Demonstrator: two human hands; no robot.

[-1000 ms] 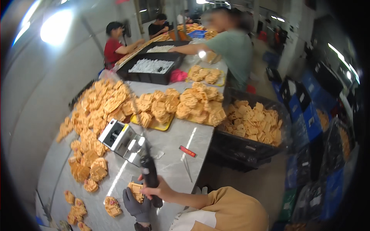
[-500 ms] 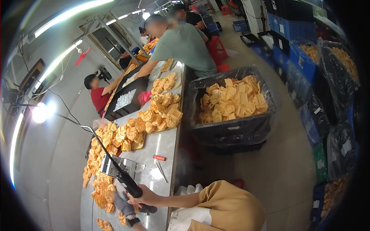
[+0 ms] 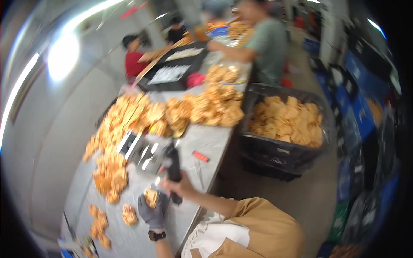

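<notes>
A grey glove covers my left hand (image 3: 151, 214), with a dark watch at its wrist. In its fingers sits a pale orange moulded plastic part (image 3: 151, 197), low over the metal table (image 3: 178, 217). My bare right hand (image 3: 184, 187) is wrapped round the black barrel of an upright electric screwdriver (image 3: 173, 163). The screwdriver's lower end is beside the glove, apart from the part as far as the blur shows. One similar orange part (image 3: 129, 215) lies left of the glove, and a small cluster of orange parts (image 3: 99, 225) lies farther left.
A grey metal box (image 3: 142, 151) stands beyond my hands, backed by heaped orange parts (image 3: 124, 114). A red object (image 3: 200, 156) and tweezers-like tool (image 3: 198, 174) lie near the right edge. A lined black bin (image 3: 279, 150) stands beyond that edge. Co-workers (image 3: 269, 47) are farther back.
The view has swung, shifting the scene rightward. My gloved hand, earlier partly behind the screwdriver, now shows clearly with an orange part in it. The screwdriver stands more upright.
</notes>
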